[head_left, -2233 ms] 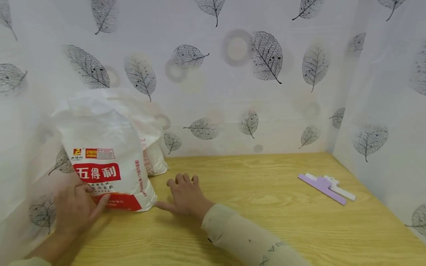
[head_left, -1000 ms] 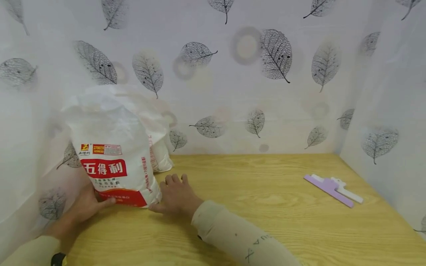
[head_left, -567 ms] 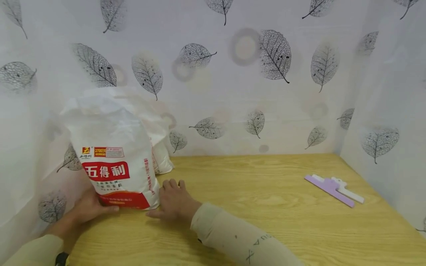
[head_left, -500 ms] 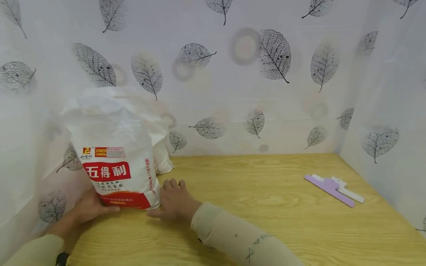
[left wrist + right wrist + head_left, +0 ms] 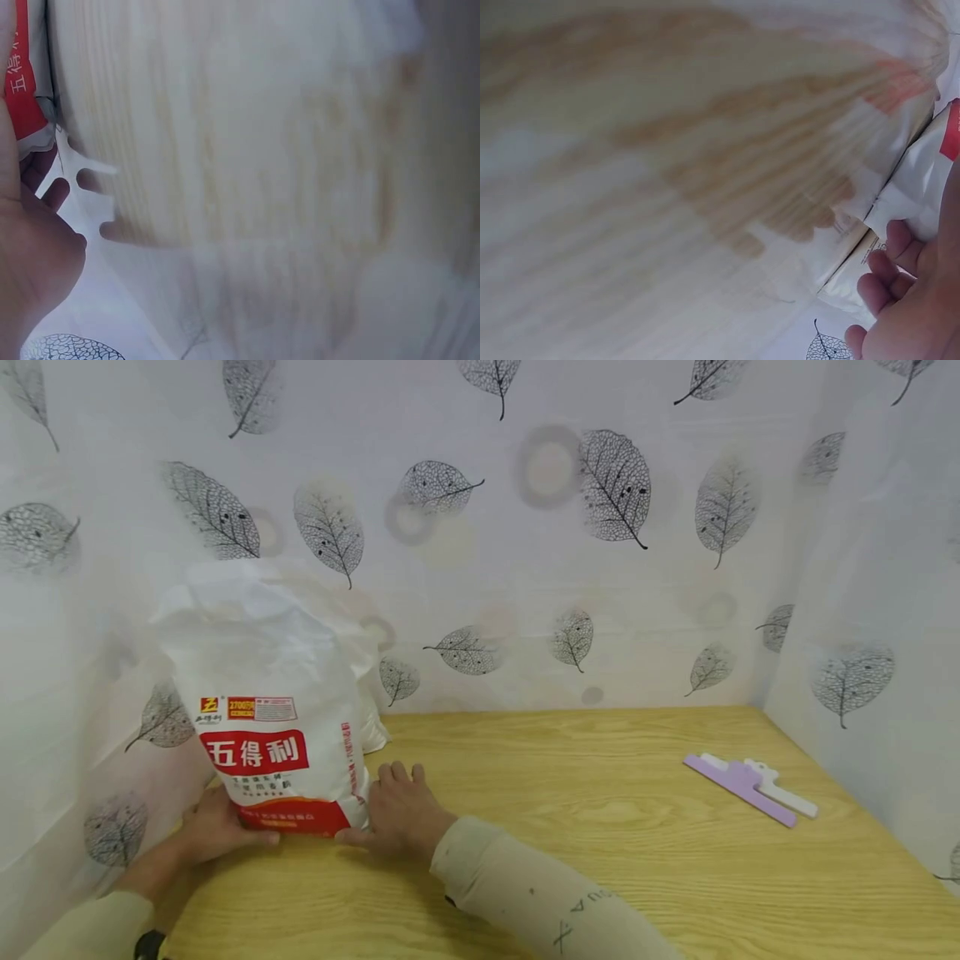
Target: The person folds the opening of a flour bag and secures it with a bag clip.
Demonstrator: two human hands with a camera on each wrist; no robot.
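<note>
A white bag of flour (image 5: 258, 660) with red print stands on the left of the table in the head view, leaning slightly left. My left hand (image 5: 216, 825) grips its lower left corner, thumb along the front bottom edge and fingers round the side, partly hidden. At the lower right corner, my right hand (image 5: 401, 814) holds the bag between a thumb in front and bent fingers on the side. The right wrist view shows those fingers beside the bag (image 5: 911, 202). In the left wrist view the left hand (image 5: 41, 247) is next to the red-printed bag (image 5: 41, 82).
A second white bag (image 5: 372, 722) stands behind the first, mostly hidden. On the right of the wooden table (image 5: 600, 877) lie a purple clip (image 5: 738, 787) and a white clip (image 5: 783, 793). Leaf-patterned sheeting (image 5: 495, 568) encloses the back and sides.
The left hand has moved from the bag's front to its lower left corner, and the right hand has come against its right corner. The bag has shifted slightly right, covering more of the second bag.
</note>
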